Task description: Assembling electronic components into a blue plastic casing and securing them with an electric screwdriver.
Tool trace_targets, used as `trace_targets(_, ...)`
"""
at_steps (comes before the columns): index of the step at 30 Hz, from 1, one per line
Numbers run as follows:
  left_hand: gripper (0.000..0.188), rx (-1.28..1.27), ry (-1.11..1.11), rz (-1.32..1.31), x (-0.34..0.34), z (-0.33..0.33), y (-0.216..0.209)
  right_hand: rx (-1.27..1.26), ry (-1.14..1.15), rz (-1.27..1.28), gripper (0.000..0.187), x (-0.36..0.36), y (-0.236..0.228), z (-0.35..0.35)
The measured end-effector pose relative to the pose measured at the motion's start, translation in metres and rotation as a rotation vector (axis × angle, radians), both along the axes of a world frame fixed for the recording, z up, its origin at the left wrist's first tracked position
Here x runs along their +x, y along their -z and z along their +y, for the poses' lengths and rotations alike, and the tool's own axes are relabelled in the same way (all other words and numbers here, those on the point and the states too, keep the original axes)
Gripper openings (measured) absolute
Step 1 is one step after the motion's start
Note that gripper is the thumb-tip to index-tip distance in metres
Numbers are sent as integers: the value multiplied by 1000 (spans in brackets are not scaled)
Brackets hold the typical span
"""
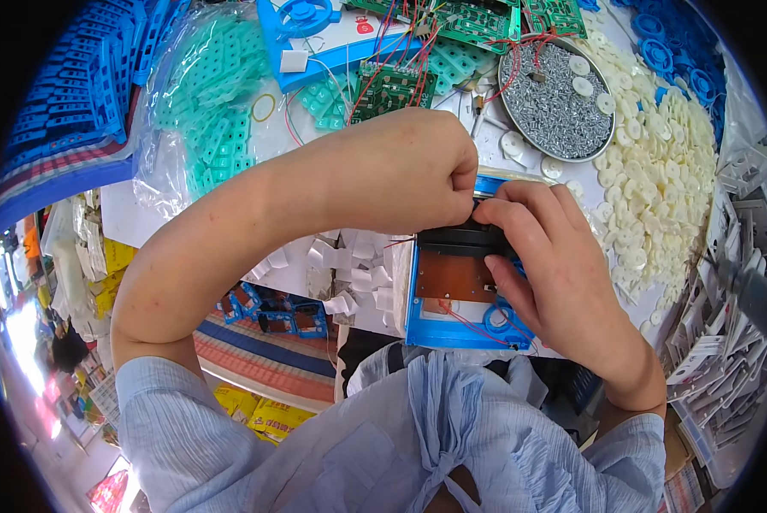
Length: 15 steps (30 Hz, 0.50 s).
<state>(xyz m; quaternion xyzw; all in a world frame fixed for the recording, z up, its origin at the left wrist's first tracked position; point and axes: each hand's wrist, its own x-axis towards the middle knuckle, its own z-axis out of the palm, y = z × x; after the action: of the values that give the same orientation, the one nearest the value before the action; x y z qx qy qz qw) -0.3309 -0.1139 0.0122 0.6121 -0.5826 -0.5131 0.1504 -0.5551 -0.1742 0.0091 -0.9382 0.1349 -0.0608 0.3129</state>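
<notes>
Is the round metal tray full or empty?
Full: the round metal tray is heaped with small silver screws, plus a few white discs on top.

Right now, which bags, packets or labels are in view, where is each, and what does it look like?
Clear plastic bag: upper left on the bench, crumpled, full of teal plastic pieces.
Yellow packets: lower left below the bench edge, flat, yellow with red print.
Red label: top centre on a white panel, small.
No screens in view.
</notes>
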Motion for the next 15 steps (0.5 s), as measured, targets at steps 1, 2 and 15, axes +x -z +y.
trace_targets(1,15,-8,4,0,1,0,0,0,-3,0,49,0,0,0)
trace_targets(2,15,-15,8,-1,1,0,1,1,-6,-1,49,-1,1,-1)
trace_targets(15,16,-16,16,9,1,1,0,-12,3,-6,50,-1,2,-1)
